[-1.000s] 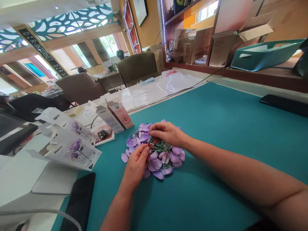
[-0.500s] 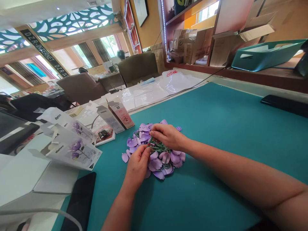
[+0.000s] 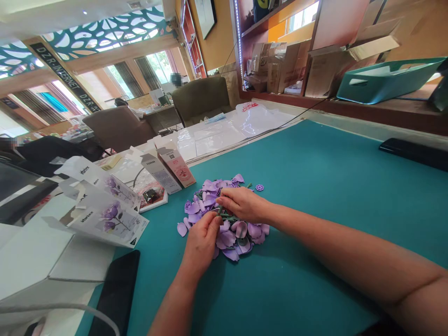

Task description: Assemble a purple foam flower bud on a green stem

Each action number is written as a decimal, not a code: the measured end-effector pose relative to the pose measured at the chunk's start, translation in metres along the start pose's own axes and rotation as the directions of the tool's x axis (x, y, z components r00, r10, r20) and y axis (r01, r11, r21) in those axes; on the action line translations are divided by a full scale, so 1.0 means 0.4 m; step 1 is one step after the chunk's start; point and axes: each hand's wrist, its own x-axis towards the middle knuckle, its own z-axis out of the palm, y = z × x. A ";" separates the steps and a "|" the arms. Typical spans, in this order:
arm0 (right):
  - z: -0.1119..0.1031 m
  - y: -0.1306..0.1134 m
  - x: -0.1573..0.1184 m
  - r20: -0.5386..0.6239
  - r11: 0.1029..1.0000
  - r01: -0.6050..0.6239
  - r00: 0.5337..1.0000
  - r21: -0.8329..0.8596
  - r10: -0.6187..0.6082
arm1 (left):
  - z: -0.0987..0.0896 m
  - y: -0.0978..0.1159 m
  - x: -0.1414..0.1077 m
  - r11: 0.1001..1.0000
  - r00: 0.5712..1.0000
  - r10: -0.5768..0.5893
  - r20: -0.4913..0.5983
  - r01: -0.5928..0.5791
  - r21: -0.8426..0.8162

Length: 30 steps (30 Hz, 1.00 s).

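Both hands work in a narrow pinch, the left hand (image 3: 202,242) and the right hand (image 3: 243,205) closing their fingertips on green artificial flower stems (image 3: 227,216) at the middle of a heap. Neither hand is open wide.

A teal table mat (image 3: 315,196) fills most of the view. Beyond it, a long wooden shelf carries cardboard boxes (image 3: 280,67) and a teal plastic basket (image 3: 385,79). Sheets of clear plastic packaging (image 3: 217,135) lie along the mat's far edge. To the left, open white cartons printed with purple flowers (image 3: 108,210) rest at the mat's edge, near a pink box (image 3: 177,167) and a grey-and-white box (image 3: 159,172), both tilted. A black phone (image 3: 117,294) lies at the mat's near left edge.

The heap of lilac artificial petals (image 3: 224,238) sits near the mat's centre, just in front of those boxes, with the stems lying among the petals. One small round purple piece (image 3: 259,187) lies on the mat just beyond the heap, apart from it.
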 end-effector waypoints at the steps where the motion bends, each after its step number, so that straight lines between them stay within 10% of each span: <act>1: 0.002 0.000 0.000 -0.002 1.000 -0.003 1.000 -0.004 0.003 | 0.000 0.002 -0.001 1.000 1.000 -0.001 -0.003 0.001 0.001; 21: 0.010 0.021 0.002 0.056 0.998 0.034 0.998 0.045 -0.037 | 0.002 0.010 -0.001 0.992 0.999 -0.052 -0.011 0.050 -0.113; 30: -0.079 0.095 0.030 -0.196 0.992 -0.123 0.973 0.002 0.121 | -0.023 -0.004 0.007 0.924 0.988 -0.149 -0.046 0.123 -0.361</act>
